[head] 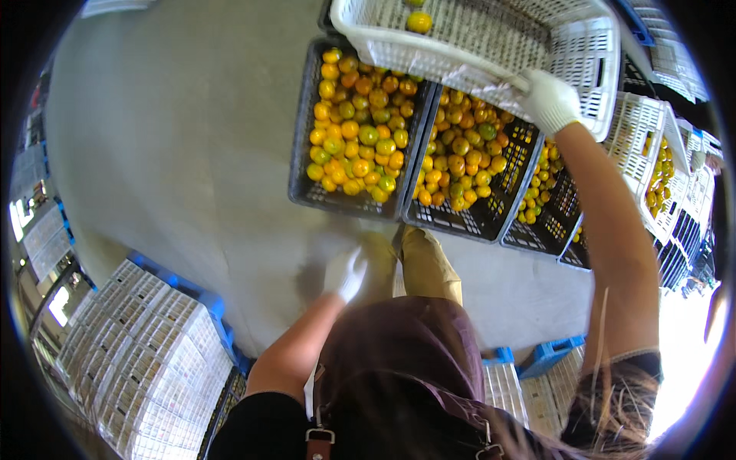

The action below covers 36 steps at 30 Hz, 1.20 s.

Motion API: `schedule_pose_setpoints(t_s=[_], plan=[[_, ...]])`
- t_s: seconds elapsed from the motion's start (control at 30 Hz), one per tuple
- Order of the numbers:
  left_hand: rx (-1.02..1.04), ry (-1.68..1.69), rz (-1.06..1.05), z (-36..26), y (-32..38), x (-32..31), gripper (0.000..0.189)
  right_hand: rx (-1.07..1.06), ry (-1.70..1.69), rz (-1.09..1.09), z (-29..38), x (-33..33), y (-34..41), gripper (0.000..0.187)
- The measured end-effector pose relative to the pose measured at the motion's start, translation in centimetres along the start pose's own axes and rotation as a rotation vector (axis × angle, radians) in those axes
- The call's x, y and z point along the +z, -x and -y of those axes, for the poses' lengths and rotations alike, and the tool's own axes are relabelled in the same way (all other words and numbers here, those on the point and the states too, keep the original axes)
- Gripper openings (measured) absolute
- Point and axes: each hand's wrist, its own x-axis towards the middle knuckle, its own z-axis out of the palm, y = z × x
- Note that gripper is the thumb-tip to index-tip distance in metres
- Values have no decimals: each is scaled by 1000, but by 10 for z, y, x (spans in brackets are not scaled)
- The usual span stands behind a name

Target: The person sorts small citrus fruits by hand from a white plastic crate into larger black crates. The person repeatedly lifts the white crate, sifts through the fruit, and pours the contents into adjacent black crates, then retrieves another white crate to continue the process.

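Note:
My right hand, in a white knit glove, grips the near rim of a white plastic crate at the top of the view. A few yellow-green citrus fruits lie in that crate. Below it stand black plastic crates side by side, holding orange, yellow and greenish citrus fruits; the leftmost black crate is the fullest in view. My left hand, also gloved in white, hangs low in front of my body, blurred, with its fingers apart and nothing seen in it.
Stacked white crates stand on a blue pallet at the lower left. More white crates, one with fruit, are at the right, beside another person's gloved hand. Crates and blue pallets stand behind me. Grey floor shows at left.

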Motion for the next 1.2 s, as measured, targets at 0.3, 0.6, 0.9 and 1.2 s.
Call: schedule_pose_setpoints(t_s=[0.3, 0.6, 0.9, 1.2], plan=[[-326, -48, 203, 29, 216, -155, 52, -127, -512, -755, 39, 76, 217, 71], [250, -352, 307, -34, 33, -261, 50, 741, -831, 442, -39, 318, 652, 46], [986, -432, 1152, -497, 129, -411, 43, 1663, -1208, -142, 160, 415, 796, 42], [1292, -452, 1406, -610, 417, -233, 52, 1240, -1911, 92, 375, 427, 689, 37]])
